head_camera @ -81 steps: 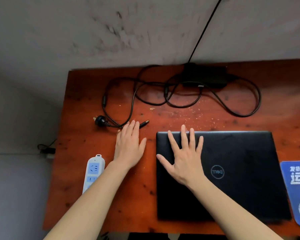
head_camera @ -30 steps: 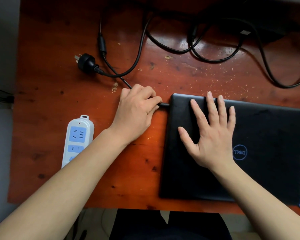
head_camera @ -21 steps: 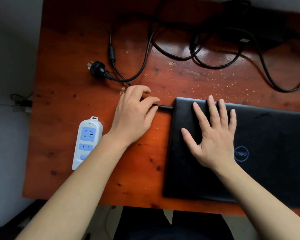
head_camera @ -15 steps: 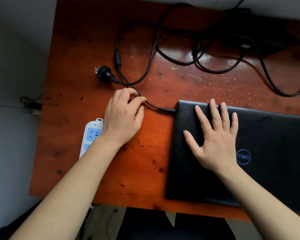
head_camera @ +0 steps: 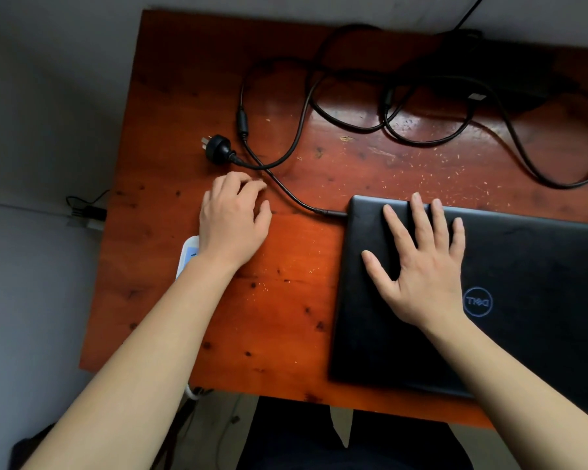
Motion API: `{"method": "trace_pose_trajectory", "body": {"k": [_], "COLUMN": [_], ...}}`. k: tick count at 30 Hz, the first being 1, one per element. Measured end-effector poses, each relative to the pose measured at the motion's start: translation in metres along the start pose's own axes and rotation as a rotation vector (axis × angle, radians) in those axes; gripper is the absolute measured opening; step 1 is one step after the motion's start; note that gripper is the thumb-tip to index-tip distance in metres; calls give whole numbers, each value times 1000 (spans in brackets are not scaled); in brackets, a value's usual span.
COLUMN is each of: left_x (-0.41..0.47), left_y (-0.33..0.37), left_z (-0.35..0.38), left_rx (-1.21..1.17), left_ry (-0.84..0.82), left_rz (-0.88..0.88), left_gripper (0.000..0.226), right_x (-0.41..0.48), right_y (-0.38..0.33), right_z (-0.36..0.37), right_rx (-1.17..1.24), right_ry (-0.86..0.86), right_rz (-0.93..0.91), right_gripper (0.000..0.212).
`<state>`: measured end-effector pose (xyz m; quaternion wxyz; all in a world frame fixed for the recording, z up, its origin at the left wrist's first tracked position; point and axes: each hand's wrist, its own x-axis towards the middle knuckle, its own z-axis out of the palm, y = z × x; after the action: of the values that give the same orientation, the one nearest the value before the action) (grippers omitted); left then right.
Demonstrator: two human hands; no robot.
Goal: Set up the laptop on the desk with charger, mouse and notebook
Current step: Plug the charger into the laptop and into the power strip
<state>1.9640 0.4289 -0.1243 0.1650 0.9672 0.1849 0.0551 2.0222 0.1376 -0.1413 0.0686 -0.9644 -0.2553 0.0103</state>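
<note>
Laptop (head_camera: 523,266): closed, matte black slab with rounded corners, on the right of the bench (head_camera: 286,317).
Right hand (head_camera: 421,266): spread flat on the lid, fingers straight; judged to steady the machine.
Charger lead (head_camera: 286,188): thin black round cord; its barrel connector (head_camera: 330,212) meets the laptop's left edge, apparently seated.
Left hand (head_camera: 233,218): fingers loosely curled, gripping nothing, just beside the lead; judged poised for the plug.
Wall plug (head_camera: 218,149): black moulded, pronged, lying loose.
Power strip (head_camera: 187,256): white plastic, mostly hidden under the left wrist.
Bench surface: varnished red-brown wood, knotted, flecked with debris.
Mouse, notebook: not seen.
</note>
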Motion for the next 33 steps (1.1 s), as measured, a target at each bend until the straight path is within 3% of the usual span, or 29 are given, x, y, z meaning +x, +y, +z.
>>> {"method": "trace_pose_trajectory", "body": {"k": [5, 8, 10, 16, 19, 24, 29, 33], "left_x": [15, 29, 38, 44, 37, 6, -26, -42], "left_y": [-18, -31, -37, -36, -28, -20, -6, 0], "left_z": [-14, -21, -23, -33, -37, -41, -45, -59], "left_rx": [166, 185, 156, 148, 98, 53, -7, -66], "left_ry": [161, 45, -45, -32, -59, -117, -115, 14], "left_rz": [-63, -167, -191, -61, -107, -1, 90, 171], "left_gripper": [44, 71, 78, 52, 45, 42, 43, 41], "right_x": [0, 0, 0, -1, 0, 6, 34, 49], "right_y": [1, 0, 0, 1, -1, -12, -60, -106], "right_z": [2, 2, 2, 0, -5, -18, -30, -30], "right_rx": [1, 5, 11, -4, -4, 98, 209, 133], "right_ry": [3, 4, -2, -32, -71, -153, -29, -114], "right_rz": [0, -1, 1, 3, 2, 15, -362, -556], "right_gripper": [74, 73, 73, 73, 73, 73, 67, 59]}}
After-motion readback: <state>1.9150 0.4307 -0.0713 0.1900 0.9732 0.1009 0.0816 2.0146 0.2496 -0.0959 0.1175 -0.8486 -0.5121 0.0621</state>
